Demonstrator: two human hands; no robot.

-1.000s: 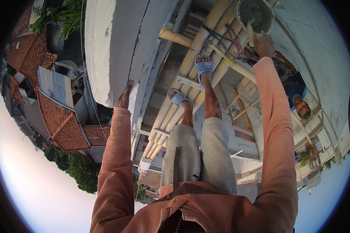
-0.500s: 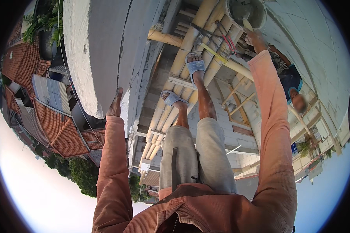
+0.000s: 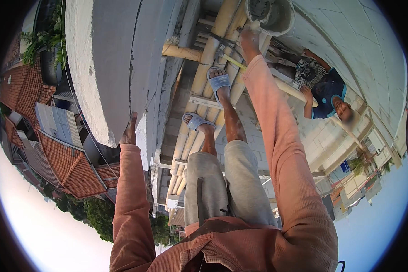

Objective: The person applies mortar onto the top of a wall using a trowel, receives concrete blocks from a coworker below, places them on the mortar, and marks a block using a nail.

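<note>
My left hand (image 3: 129, 130) rests against the lower end of a grey-white wall block (image 3: 109, 68), one digit stretched along its face; the other fingers are partly hidden. My right arm reaches far forward. Its hand (image 3: 250, 41) is closed beside the rim of a bucket (image 3: 291, 20) that holds wet grey mortar (image 3: 260, 8). A pale, mortar-smeared tool end (image 3: 255, 24) shows at the fingers; its full shape is hidden, so I cannot tell its exact kind.
I stand in blue sandals (image 3: 220, 81) on bundled bamboo poles (image 3: 207, 102), with gaps beside them. A co-worker (image 3: 327, 90) in a dark blue shirt is below at the right. Tiled roofs (image 3: 72, 165) lie far down at the left. A yellow strip (image 3: 233, 61) lies by the poles.
My right hand has moved left, from over the bucket's mouth to beside its rim. The co-worker's upper body has shifted and shows more fully. My left hand stays against the wall block.
</note>
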